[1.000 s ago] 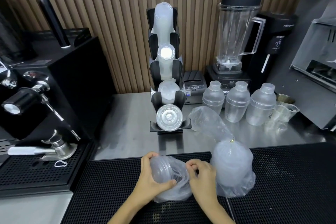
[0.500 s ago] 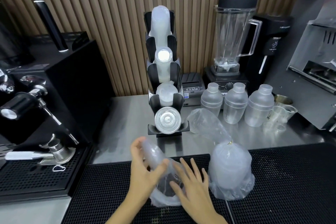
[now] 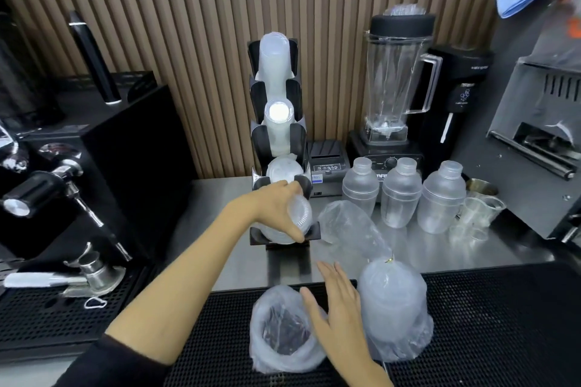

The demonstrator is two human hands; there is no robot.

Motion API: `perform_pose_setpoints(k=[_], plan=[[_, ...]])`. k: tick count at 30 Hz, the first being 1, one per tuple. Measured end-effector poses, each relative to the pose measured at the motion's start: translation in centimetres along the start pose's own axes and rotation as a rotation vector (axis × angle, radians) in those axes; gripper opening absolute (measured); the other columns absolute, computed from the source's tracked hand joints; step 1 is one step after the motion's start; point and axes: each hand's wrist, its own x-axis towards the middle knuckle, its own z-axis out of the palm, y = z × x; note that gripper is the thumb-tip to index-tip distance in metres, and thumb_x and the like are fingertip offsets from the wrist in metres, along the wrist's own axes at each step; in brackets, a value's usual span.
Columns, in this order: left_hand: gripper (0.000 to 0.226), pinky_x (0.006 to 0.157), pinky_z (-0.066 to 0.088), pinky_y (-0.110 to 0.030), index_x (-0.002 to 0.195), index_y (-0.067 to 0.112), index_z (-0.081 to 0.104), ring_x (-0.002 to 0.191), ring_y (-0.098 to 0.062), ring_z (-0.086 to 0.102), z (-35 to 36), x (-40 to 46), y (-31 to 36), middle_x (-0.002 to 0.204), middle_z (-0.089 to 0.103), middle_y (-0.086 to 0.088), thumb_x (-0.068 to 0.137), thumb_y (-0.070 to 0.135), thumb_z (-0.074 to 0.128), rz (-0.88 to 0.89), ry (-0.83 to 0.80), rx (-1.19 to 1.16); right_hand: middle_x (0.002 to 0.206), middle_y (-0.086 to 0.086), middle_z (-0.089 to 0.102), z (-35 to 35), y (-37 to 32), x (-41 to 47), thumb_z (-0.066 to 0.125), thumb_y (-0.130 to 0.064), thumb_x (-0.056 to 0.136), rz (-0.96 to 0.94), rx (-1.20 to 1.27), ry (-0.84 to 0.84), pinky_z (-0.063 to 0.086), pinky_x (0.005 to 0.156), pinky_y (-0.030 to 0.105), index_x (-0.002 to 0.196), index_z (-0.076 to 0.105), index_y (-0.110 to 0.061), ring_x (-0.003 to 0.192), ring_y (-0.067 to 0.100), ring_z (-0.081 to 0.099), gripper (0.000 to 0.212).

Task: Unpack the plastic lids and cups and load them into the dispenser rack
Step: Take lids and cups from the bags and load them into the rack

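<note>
A: Largest first. Tall black tiered dispenser rack [image 3: 276, 135], straight ahead of the left hand, stacks of clear cups in its upper tiers. What is the step?

B: Loading, by my reading. Left hand [image 3: 276, 207] is stretched forward, fingers and thumb clamped around a stack of clear round plastic lids [image 3: 298, 218], held right at the rack's bottom slot. The stack's far end is hidden behind the hand, so I cannot tell how far in it sits.

A: Right hand?

B: Right hand [image 3: 336, 308] is spread flat, fingers straight, gripping nothing. It rests against the crumpled, emptied clear plastic bag [image 3: 283, 336] that stands open just to its left on the black perforated rubber mat [image 3: 503, 324].

A: Remaining stock?

B: A full clear bag of plastic lids, tied at the top [image 3: 393, 314], touching the right hand's outer side. Another loose clear bag [image 3: 349, 226] lies beyond it, beside the rack's base.

A: Advice for this insert?

B: Keep the stack square to the slot and squeezed together so no lid fans out; slide it level, release only once the cradle carries it. Thin lids likely flex, so a firm grip, not a crushing one.
</note>
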Motion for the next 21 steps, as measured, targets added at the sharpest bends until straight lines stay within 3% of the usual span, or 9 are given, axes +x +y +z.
perform_pose_setpoints(k=[6, 10, 15, 18, 21], plan=[[0.092, 0.096, 0.045, -0.041, 0.129, 0.024, 0.032, 0.111, -0.020, 0.043, 0.3, 1.0, -1.8, 0.118, 0.042, 0.001, 0.052, 0.047, 0.078, 0.038, -0.049, 0.001, 0.147, -0.014, 0.031, 0.9, 0.1, 0.7, 0.002, -0.081, 0.072, 0.003, -0.041, -0.076, 0.010, 0.110, 0.020, 0.140, 0.030, -0.027, 0.136, -0.004, 0.007, 0.091], [0.100, 0.098, 0.041, -0.042, 0.134, 0.012, 0.031, 0.118, -0.026, 0.037, 2.8, 1.7, -0.9, 0.127, 0.039, -0.007, 0.057, 0.049, 0.083, 0.089, 0.000, 0.261, 0.149, -0.016, 0.027, 0.8, -0.4, 1.2, 0.004, -0.077, 0.072, 0.013, -0.041, -0.131, 0.006, 0.107, 0.016, 0.141, 0.026, -0.030, 0.135, -0.008, 0.002, 0.086], [0.106, 0.102, 0.033, -0.053, 0.144, 0.016, 0.016, 0.134, -0.033, 0.019, 4.9, 3.2, -0.9, 0.146, 0.020, -0.012, 0.065, 0.055, 0.076, -0.042, -0.069, 0.413, 0.148, -0.016, 0.028, 0.8, -0.4, 2.0, 0.001, -0.078, 0.072, -0.015, -0.049, -0.098, 0.005, 0.107, 0.017, 0.141, 0.027, -0.029, 0.130, -0.014, -0.004, 0.089], [0.100, 0.100, 0.033, -0.054, 0.142, 0.023, 0.016, 0.133, -0.034, 0.018, 5.5, 3.8, -1.3, 0.145, 0.018, -0.010, 0.066, 0.051, 0.075, -0.088, -0.078, 0.381, 0.148, -0.016, 0.028, 0.4, -0.3, 2.4, 0.004, -0.074, 0.074, -0.032, -0.075, -0.095, 0.005, 0.107, 0.017, 0.141, 0.026, -0.028, 0.129, -0.014, -0.007, 0.084], [0.102, 0.100, 0.034, -0.053, 0.144, 0.019, 0.013, 0.132, -0.035, 0.020, 5.4, 3.9, -1.2, 0.146, 0.018, -0.012, 0.068, 0.054, 0.071, -0.109, -0.073, 0.441, 0.150, -0.013, 0.027, 0.1, -0.7, 3.1, 0.008, -0.067, 0.079, -0.078, -0.127, -0.131, 0.004, 0.109, 0.020, 0.142, 0.024, -0.027, 0.130, -0.012, -0.008, 0.077]])
